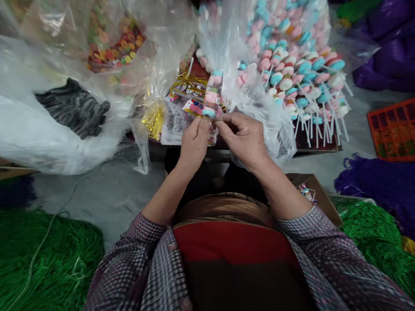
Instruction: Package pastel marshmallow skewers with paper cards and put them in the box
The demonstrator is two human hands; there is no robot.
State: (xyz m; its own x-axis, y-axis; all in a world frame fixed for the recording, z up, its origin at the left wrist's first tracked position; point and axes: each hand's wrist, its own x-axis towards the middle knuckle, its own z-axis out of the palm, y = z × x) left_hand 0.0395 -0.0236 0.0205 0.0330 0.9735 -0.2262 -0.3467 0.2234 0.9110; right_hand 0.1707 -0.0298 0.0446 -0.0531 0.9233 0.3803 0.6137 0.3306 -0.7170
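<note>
A marshmallow skewer [213, 94] in pink, white and pale blue, seemingly in a clear wrapper, points away from me above the table edge. My left hand [195, 144] is closed on its lower end, thumb and fingers pinched together. Beside it, my right hand [244, 138] pinches at the base of the same skewer; any small piece between its fingertips is too fine to make out. Just beyond my hands lies a tray [173, 124] with printed cards or labels. Shiny gold strips [155, 121] rest at its left, and more lie behind.
Many marshmallow skewers [300, 78] with white sticks are piled at the right. Clear plastic bags [263, 118] crowd the table, one holding orange and yellow candy-like pieces [122, 47]. Green strands [37, 277] lie at left, an orange crate [397, 132] and purple strands [394, 198] at right.
</note>
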